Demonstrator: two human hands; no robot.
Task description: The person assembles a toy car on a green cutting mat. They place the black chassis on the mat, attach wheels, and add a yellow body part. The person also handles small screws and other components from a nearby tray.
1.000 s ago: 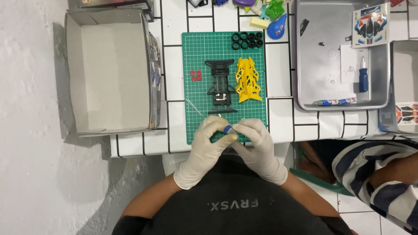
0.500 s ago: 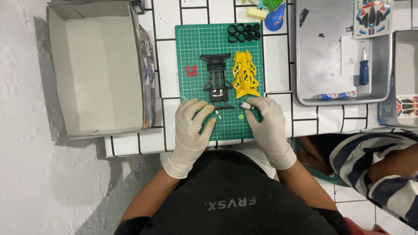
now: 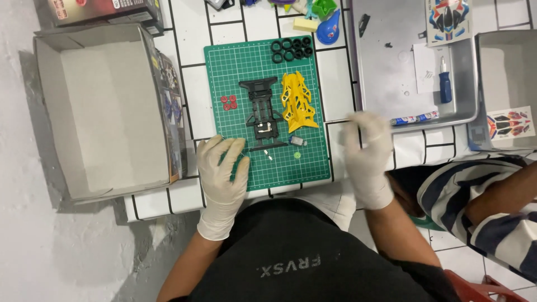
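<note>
My left hand (image 3: 222,170) in a white glove rests flat on the near left corner of the green cutting mat (image 3: 313,123), fingers spread. My gloved right hand (image 3: 367,151) hovers to the right of the mat, blurred, fingers apart and holding nothing. On the mat lie a black toy-car chassis (image 3: 261,112), a yellow car body (image 3: 297,102), small red parts (image 3: 228,102), several black tyres (image 3: 291,49), a small grey motor (image 3: 297,141) and a tiny green gear (image 3: 297,155).
An open cardboard box (image 3: 100,106) sits left of the mat. A metal tray (image 3: 411,61) on the right holds a blue screwdriver (image 3: 444,84) and a sticker sheet (image 3: 447,17). Another person's striped sleeve (image 3: 475,207) is at lower right.
My hands were together at the mat's near edge over small parts. They have come apart: the left lies flat on the mat, the right has swung right, leaving the motor and gear on the mat.
</note>
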